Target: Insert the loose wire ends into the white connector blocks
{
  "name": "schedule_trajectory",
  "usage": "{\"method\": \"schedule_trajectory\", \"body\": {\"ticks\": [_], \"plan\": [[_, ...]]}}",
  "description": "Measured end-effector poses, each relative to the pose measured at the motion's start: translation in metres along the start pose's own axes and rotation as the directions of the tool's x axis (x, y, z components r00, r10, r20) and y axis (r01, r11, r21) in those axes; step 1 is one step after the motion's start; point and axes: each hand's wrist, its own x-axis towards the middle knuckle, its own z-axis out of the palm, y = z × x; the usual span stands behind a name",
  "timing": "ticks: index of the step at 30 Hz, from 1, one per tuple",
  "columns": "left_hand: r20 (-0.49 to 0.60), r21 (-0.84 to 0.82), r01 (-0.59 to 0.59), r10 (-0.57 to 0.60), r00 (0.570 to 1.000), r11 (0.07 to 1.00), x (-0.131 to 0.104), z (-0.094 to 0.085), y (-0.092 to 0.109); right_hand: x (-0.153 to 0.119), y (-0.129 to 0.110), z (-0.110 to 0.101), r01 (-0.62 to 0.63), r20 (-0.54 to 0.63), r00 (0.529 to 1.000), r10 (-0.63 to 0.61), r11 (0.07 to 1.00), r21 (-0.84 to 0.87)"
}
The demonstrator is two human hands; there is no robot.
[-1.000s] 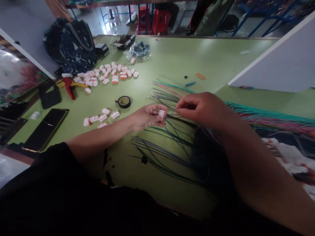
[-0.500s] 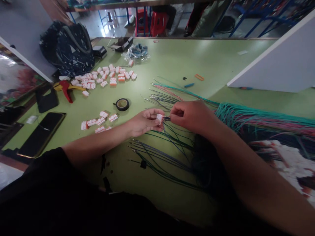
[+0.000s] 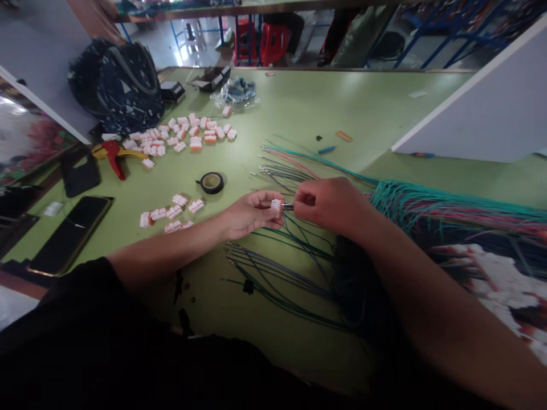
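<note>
Between the thumb and fingers of my left hand (image 3: 252,215) is a white and orange connector housing (image 3: 276,205), with dark wires running from its right side. My right hand (image 3: 327,199) pinches a dark wire (image 3: 288,206) whose end is at the housing's right face; how deep it sits I cannot tell. Under and around my hands lie loose wires with metal terminals: black ones (image 3: 282,172) behind, purple and green ones (image 3: 286,277) in front. Teal wires (image 3: 410,199) spread in a thick bundle to the right.
Several white-orange housings (image 3: 159,136) lie in a pile at the back left, others (image 3: 174,212) nearer. Around them are a black tape roll (image 3: 212,182), a red-yellow hand tool (image 3: 114,159), a phone (image 3: 70,235) and a dark patterned bag (image 3: 123,85). A white panel (image 3: 482,108) stands at right.
Both hands hold nearly the same pose, with the wire end still at the housing. The whole view has shifted very slightly; nothing has been let go.
</note>
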Motion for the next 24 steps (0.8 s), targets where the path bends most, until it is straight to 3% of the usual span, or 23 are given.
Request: {"method": "schedule_trajectory", "body": {"ticks": [15, 24], "plan": [[0.013, -0.035, -0.03, 0.03, 0.999, 0.999, 0.0012, -0.0001, -0.0014, 0.0003, 0.0003, -0.0027, 0.008, 0.066, 0.998, -0.007, 1.0, -0.007], [-0.001, -0.02, -0.032, 0.032, 0.999, 0.999, 0.0011, 0.002, -0.0009, 0.0022, 0.0021, -0.0035, -0.061, 0.088, 0.994, 0.061, 0.998, 0.007]]}}
